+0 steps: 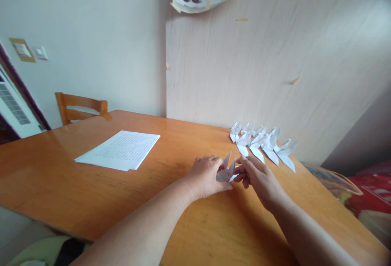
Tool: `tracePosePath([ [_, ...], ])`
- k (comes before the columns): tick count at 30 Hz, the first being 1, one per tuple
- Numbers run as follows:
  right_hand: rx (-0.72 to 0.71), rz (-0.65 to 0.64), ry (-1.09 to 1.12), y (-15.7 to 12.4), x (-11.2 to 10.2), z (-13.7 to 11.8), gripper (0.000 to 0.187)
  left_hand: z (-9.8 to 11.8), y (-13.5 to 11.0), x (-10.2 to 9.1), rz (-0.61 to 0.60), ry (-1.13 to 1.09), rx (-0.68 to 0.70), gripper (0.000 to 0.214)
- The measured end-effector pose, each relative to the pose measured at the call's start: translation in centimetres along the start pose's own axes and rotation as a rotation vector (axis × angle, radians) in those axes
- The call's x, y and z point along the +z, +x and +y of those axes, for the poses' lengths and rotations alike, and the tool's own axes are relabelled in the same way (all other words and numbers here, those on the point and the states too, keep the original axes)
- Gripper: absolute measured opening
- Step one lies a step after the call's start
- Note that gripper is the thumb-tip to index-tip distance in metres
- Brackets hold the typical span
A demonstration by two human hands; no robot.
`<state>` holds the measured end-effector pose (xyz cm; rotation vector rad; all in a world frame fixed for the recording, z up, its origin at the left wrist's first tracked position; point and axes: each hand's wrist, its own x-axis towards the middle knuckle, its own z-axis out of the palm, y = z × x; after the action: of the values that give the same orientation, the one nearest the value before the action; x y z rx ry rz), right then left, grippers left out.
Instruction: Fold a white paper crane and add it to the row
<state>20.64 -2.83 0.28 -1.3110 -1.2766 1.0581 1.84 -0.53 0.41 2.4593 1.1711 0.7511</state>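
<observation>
A: Now, both hands are low on the counter (91,184). The left hand (205,176) and right hand (259,178) each pinch the paper crane (226,171) between them, every grip clamped on its folds.

B: Best to keep that pull even, I'd judge. Finished cranes (262,146) sit in a row just beyond, printed sheets (120,150) off left.
</observation>
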Motion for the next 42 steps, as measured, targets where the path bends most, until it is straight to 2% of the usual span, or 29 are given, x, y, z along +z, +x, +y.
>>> tracePosePath([
  [3, -0.044, 0.083, -0.114, 0.7, -0.5, 0.7, 0.031, -0.2, 0.0, 0.2, -0.023, 0.051, -0.002, 0.036],
  [7, -0.149, 0.186, -0.453, 1.7, -1.5, 2.1, 0.024, -0.7, 0.0, 0.7, -0.006, 0.114, -0.012, 0.018],
  [11, -0.229, 0.065, -0.719, 1.7, -1.8, 2.8, 0.025, -1.3, 0.0, 0.9, -0.006, 0.158, 0.003, 0.011],
  [14, -0.261, -0.037, -0.851, 1.1, -1.6, 2.2, 0.022, -1.3, 0.0, 0.7, -0.025, 0.168, 0.005, 0.009],
  [16, -0.272, -0.059, -0.909, 0.7, -1.4, 1.7, 0.021, -1.1, 0.0, 0.5, -0.030, 0.173, 0.000, 0.014],
  [19, -0.269, -0.054, -0.971, 0.4, -1.2, 1.0, 0.021, -0.7, 0.0, 0.4, -0.036, 0.182, 0.011, 0.031],
  [24, -0.253, -0.028, -1.036, 0.2, -1.1, 0.8, 0.024, -1.3, -0.1, 0.2, 0.000, 0.249, 0.033, 0.015],
  [27, -0.242, 0.000, -0.997, 0.4, -1.2, 1.1, 0.025, -2.0, -0.1, 0.0, 0.019, 0.290, 0.025, 0.022],
  [30, -0.269, 0.045, -0.959, 0.8, -1.4, 1.6, 0.029, -2.2, -0.1, -0.2, -0.017, 0.307, -0.001, 0.028],
  [33, -0.265, -0.017, -0.986, 0.9, -1.4, 1.8, 0.035, -1.8, -0.1, -0.2, -0.036, 0.283, -0.024, 0.021],
  [35, -0.252, -0.073, -1.024, 0.8, -1.3, 1.7, 0.036, -1.4, -0.1, -0.2, -0.036, 0.262, -0.044, 0.027],
  [38, -0.247, -0.074, -1.047, 0.3, -0.9, 1.2, 0.033, -1.1, 0.0, -0.2, -0.023, 0.265, -0.074, 0.035],
  [42, -0.231, -0.087, -0.961, -0.5, -0.2, 0.5, 0.028, -1.6, 0.2, -0.2, 0.023, 0.271, -0.111, 0.017],
])
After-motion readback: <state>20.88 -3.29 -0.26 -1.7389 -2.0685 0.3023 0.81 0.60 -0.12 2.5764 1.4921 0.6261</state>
